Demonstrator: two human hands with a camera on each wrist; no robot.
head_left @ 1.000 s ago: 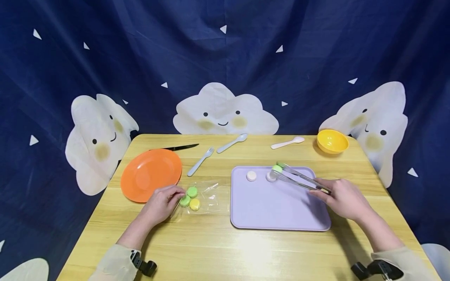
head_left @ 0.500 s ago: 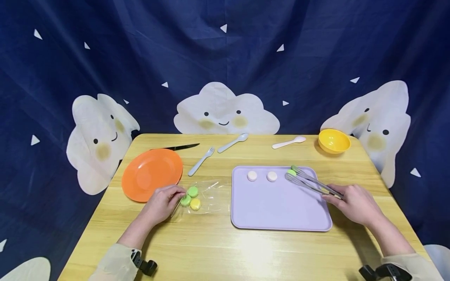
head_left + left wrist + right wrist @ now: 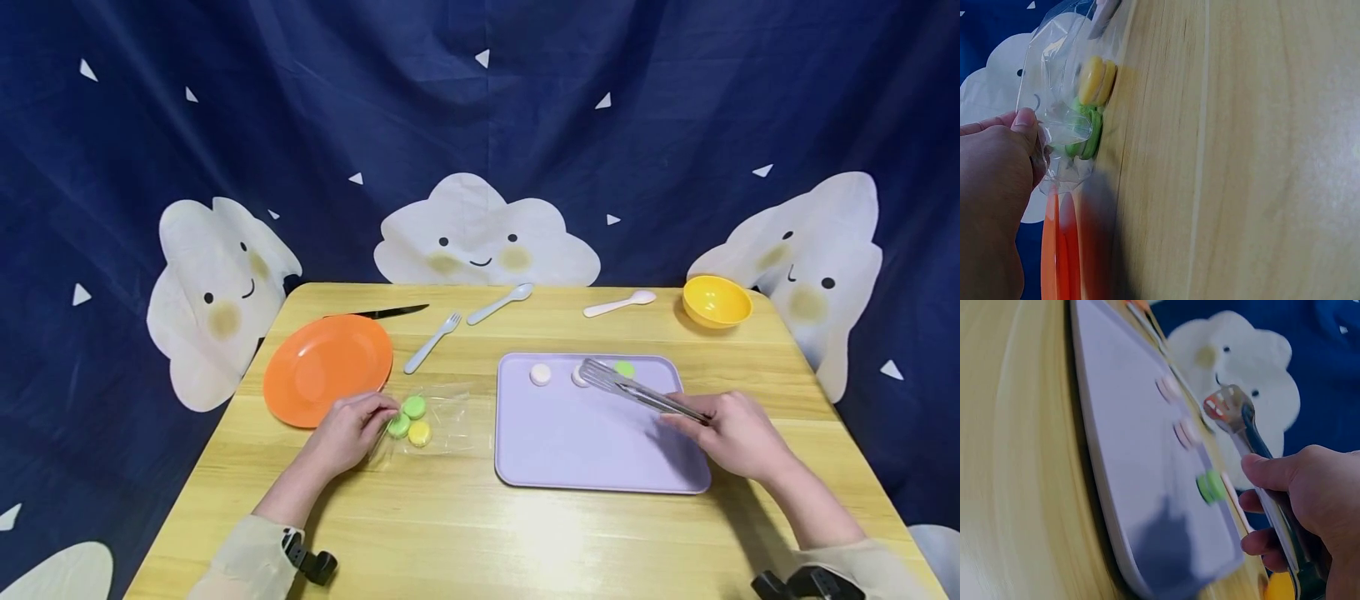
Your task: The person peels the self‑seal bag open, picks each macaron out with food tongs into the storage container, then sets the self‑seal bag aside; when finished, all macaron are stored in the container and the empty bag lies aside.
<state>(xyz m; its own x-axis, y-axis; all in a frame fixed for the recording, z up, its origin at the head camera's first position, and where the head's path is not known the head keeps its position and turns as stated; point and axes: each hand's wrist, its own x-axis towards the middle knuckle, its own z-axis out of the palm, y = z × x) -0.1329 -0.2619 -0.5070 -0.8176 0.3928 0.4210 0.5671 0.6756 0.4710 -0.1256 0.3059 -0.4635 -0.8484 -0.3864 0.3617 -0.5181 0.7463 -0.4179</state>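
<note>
My left hand (image 3: 347,433) pinches the edge of a clear plastic bag (image 3: 453,417) on the table. Inside the bag lie two green macarons (image 3: 414,407) and a yellow macaron (image 3: 420,433). On the purple tray (image 3: 592,454), a row along the far edge holds two pale macarons (image 3: 540,375) and one green macaron (image 3: 1211,486). My right hand (image 3: 742,433) grips metal serving tongs (image 3: 637,393), thumb on one side and fingers on the other. Their slotted tips are raised over the tray with nothing between them, overlapping the middle pale macaron in the head view.
An orange plate (image 3: 322,371) lies left of the bag, with a black knife (image 3: 393,312) behind it. A blue-grey fork (image 3: 432,343), a blue-grey spoon (image 3: 500,305) and a pink spoon (image 3: 618,304) lie toward the back. A yellow bowl (image 3: 716,302) stands at the far right corner.
The tongs moved right with the green macaron, released it at the right end of the row, then rose and swung back left, their arms now closer together. The left hand stays put.
</note>
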